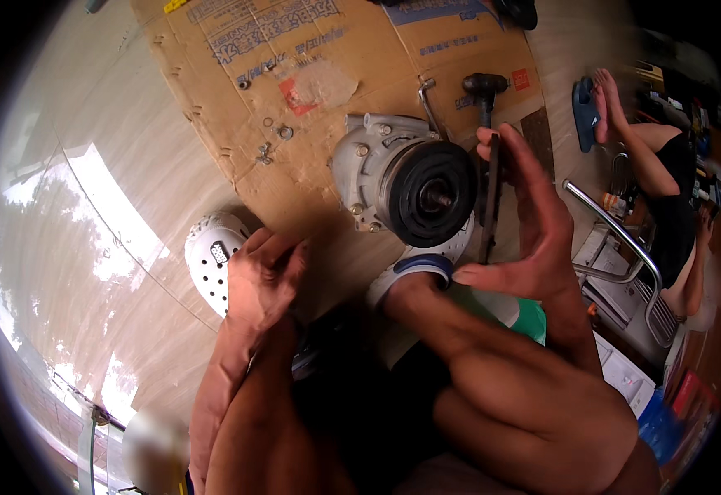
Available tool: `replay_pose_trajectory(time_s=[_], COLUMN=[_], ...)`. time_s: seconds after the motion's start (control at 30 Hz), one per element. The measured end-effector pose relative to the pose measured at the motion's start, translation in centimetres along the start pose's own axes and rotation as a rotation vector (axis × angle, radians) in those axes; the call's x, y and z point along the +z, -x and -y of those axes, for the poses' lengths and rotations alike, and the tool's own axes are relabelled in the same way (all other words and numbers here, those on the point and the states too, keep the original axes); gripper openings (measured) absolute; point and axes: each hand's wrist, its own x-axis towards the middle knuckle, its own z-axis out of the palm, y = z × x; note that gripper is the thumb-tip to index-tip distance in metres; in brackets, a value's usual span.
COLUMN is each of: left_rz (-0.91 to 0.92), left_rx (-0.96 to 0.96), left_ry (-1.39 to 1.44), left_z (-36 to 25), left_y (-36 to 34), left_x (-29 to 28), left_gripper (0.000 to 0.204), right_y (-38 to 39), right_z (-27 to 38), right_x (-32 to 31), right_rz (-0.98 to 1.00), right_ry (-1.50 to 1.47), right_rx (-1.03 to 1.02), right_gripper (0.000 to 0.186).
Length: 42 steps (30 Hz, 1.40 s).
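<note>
A grey metal compressor (352,177) with a black grooved pulley (430,198) rests on the cardboard, between my feet, the pulley tilted up toward me. My right hand (542,223), to the right of the pulley, spans a thin dark plate (493,198) seen edge-on, with fingertips at its top and the thumb near its lower end. Over my left shoe, my left hand (263,276) is closed with its fingertips together; whatever is in them is hidden. Just beyond the plate lies a black-headed hammer (484,84), its handle partly covered. An L-shaped wrench (429,107) lies behind the compressor.
Several small nuts and bolts (284,132) are scattered on the flattened cardboard (377,49). White clogs (206,260) are on my feet. A bent metal tube frame (624,227) stands at right, near another person's bare leg (653,157). Glossy tiles (88,206) cover the floor at left.
</note>
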Motion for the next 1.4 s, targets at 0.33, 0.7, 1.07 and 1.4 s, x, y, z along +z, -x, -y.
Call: replay_pose_trajectory(time_s=[0.33,0.7,1.07,1.4], left_rz=[0.018,-0.005,0.019,-0.017], left_rx=[0.065,0.051,0.011,0.014], left_ry=[-0.053,-0.066,-0.054,-0.027], left_z=[0.4,0.9,0.5,0.8], left_y=[0.1,0.3,-0.1,0.0], left_x=[0.1,0.3,0.0,0.4], left_gripper=[0.013,0.013,0.013,0.012], right_y=[2.0,1.0,0.4,0.0], right_z=[-1.5,-1.9,-0.5,0.4], right_x=[-0.4,0.3,-0.1,0.2], right_rz=[0.161,0.162,0.103,0.064], right_ry=[-1.693,-1.473,-1.102,-1.013], right_rx=[0.151,0.268,0.279,0.345], right_gripper=[0.121,0.132,0.126,0.140])
